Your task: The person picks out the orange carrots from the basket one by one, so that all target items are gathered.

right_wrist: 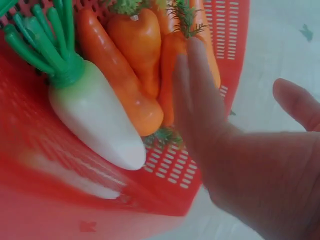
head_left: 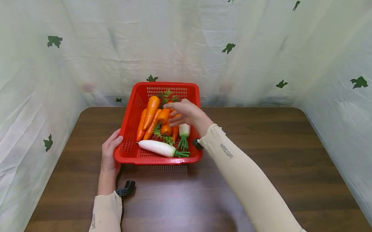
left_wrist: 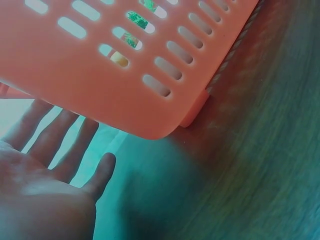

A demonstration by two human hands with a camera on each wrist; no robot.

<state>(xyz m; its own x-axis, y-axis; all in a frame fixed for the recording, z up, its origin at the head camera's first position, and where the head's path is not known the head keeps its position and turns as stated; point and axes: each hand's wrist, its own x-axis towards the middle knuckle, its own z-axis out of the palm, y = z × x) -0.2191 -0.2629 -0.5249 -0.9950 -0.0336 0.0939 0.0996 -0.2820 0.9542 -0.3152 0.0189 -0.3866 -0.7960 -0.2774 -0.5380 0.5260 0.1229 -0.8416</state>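
Note:
A red plastic basket (head_left: 130,148) with slotted walls stands on the brown table. It holds several orange carrots (head_left: 152,110), some with leafy green tops, and two white radishes with green stems. One radish (head_left: 156,147) lies along the near side; the other radish (right_wrist: 100,115) is at the right. My left hand (head_left: 109,151) holds the basket's left rim, thumb on top and fingers underneath; the left wrist view shows those fingers (left_wrist: 57,137) below the rim. Above the carrots on the right side hovers my right hand (head_left: 187,114), fingers extended and nothing held.
The wood-grain table (head_left: 263,153) extends around the basket on both sides and in front. Pale curtains (head_left: 169,36) with green leaf prints enclose the table's back and sides. A dark wrist device (head_left: 126,188) sits at the left wrist.

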